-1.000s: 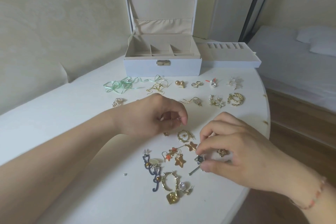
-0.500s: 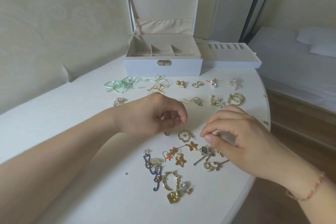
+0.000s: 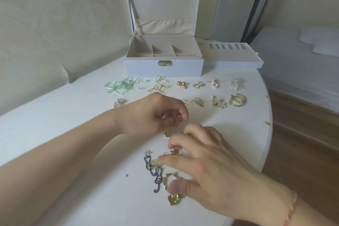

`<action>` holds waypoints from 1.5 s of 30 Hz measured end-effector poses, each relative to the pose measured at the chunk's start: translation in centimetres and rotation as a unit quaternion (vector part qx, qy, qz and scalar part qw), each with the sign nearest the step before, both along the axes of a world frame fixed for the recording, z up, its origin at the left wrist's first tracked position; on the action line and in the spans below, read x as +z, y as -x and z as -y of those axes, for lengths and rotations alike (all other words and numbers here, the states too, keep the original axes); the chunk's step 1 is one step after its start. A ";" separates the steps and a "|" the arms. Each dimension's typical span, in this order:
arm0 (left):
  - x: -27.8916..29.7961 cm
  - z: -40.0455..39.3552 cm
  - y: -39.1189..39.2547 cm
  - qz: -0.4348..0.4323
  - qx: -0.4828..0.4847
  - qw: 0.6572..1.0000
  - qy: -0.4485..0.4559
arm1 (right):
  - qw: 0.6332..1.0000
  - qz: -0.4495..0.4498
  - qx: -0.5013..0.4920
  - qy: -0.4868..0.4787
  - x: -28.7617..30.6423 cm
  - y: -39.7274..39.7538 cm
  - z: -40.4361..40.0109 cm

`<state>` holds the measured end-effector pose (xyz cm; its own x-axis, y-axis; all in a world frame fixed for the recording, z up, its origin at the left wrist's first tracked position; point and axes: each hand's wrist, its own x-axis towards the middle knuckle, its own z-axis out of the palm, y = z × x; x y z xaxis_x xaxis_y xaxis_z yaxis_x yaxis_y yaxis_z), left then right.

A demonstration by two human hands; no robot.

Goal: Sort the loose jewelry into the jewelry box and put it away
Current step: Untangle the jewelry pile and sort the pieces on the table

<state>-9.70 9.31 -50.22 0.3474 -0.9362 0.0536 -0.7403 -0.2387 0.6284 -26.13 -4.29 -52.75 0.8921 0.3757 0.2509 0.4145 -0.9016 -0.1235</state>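
Observation:
A white jewelry box stands open at the back of the white table, its removable tray beside it on the right. Loose earrings lie in rows in front of it and in a heap near me. My left hand is curled, pinching a small pink-and-gold earring at its fingertips. My right hand is spread over the near heap, fingers apart, covering most of it. A blue cat-shaped earring and a gold heart earring show at its edge.
Green ribbon earrings, gold wire earrings, gold ball studs, gold hoops and a pearl piece lie sorted in pairs. A tiny stud lies alone. The table edge curves on the right; a bed is beyond.
My right hand has moved left and down over the near heap, now hiding the star earrings and the pin it had left there. My left hand has stayed in place.

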 end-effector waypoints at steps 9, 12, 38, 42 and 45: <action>-0.1 -0.1 -0.1 0.002 0.000 1.000 -0.006 | 0.998 0.016 0.032 -0.047 -0.5 -0.1 0.1; -0.2 -0.1 -0.2 0.009 -0.002 1.000 -0.003 | 0.989 0.069 -0.020 -0.126 0.3 -0.6 2.0; 0.1 -0.2 -0.5 -0.023 0.022 0.999 0.021 | 0.987 -0.048 0.006 -0.151 -1.0 0.8 8.2; 0.2 -0.5 -0.9 -0.059 0.034 0.997 0.046 | 0.985 -0.033 -0.007 -0.166 -0.9 0.6 8.4; 0.2 -0.5 -1.1 -0.084 0.044 0.994 0.057 | 0.978 -0.039 0.002 -0.203 -0.8 0.7 8.6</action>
